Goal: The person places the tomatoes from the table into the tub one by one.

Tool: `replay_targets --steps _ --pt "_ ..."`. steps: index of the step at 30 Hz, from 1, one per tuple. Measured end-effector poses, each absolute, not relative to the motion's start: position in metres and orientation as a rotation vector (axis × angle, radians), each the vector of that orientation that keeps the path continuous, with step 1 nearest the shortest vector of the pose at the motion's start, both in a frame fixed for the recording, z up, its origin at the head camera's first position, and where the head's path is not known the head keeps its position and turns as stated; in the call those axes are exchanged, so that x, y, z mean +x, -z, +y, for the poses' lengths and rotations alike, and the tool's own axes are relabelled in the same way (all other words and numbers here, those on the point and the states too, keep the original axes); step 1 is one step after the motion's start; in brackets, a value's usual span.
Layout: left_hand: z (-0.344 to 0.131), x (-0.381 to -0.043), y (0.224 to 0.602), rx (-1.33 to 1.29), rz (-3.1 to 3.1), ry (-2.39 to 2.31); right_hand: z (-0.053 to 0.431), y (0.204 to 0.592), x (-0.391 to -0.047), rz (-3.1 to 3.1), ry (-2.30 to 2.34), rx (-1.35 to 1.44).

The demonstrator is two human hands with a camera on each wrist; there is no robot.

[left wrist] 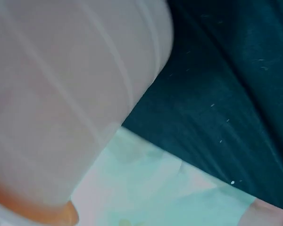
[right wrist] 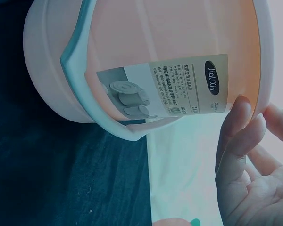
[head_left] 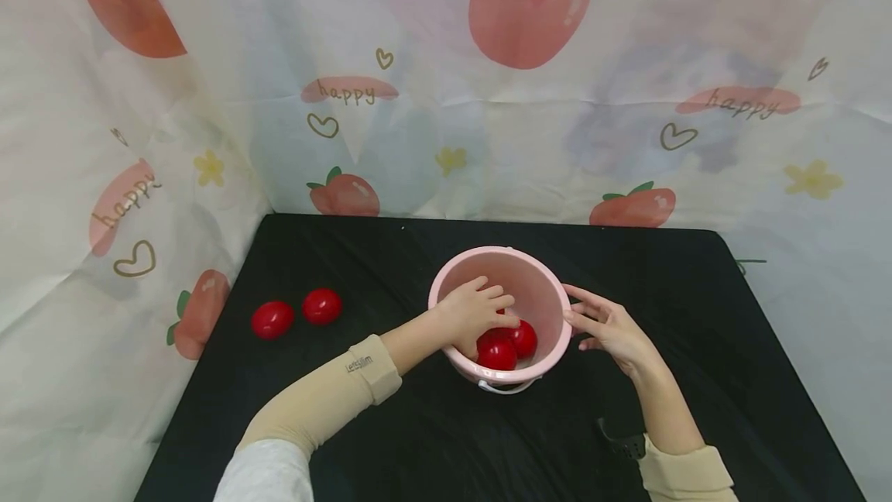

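A pink bucket (head_left: 550, 277) with a pale handle (right wrist: 104, 117) stands upright on the black table. Inside it lie red balls, one nearer ball (head_left: 496, 352) and another ball (head_left: 524, 339); a further patch of red shows between my left fingers. My left hand (head_left: 477, 316) reaches over the bucket's left rim, fingers spread above the balls, its palm side hidden. In the left wrist view, the bucket wall (left wrist: 61, 94) fills much of the picture and that hand is out of sight. With its fingertips, my right hand (head_left: 613, 331) touches the bucket's right rim from outside.
Two more red balls, a left one (head_left: 272, 320) and a right one (head_left: 322, 306), lie on the black table (head_left: 390, 277) left of the bucket. Printed cloth (head_left: 418, 130) hangs behind and beside the table. A paper label (right wrist: 179, 89) is on the bucket's side.
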State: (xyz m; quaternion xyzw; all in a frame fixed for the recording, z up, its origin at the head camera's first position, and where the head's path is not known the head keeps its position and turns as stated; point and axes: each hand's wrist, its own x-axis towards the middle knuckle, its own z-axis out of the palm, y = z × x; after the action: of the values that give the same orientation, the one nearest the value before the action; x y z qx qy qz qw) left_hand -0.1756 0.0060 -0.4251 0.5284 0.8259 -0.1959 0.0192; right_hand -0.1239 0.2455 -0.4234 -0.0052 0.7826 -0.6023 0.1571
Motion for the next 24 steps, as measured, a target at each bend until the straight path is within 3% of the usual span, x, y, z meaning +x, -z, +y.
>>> replay_targets --steps 12,24 --pt "-0.053 -0.189 0.395 1.38 3.133 0.165 0.245 0.423 -0.124 2.243 1.722 -0.014" --pt "-0.165 -0.198 0.433 0.526 3.411 -0.174 0.245 0.424 -0.124 2.234 1.737 -0.018"
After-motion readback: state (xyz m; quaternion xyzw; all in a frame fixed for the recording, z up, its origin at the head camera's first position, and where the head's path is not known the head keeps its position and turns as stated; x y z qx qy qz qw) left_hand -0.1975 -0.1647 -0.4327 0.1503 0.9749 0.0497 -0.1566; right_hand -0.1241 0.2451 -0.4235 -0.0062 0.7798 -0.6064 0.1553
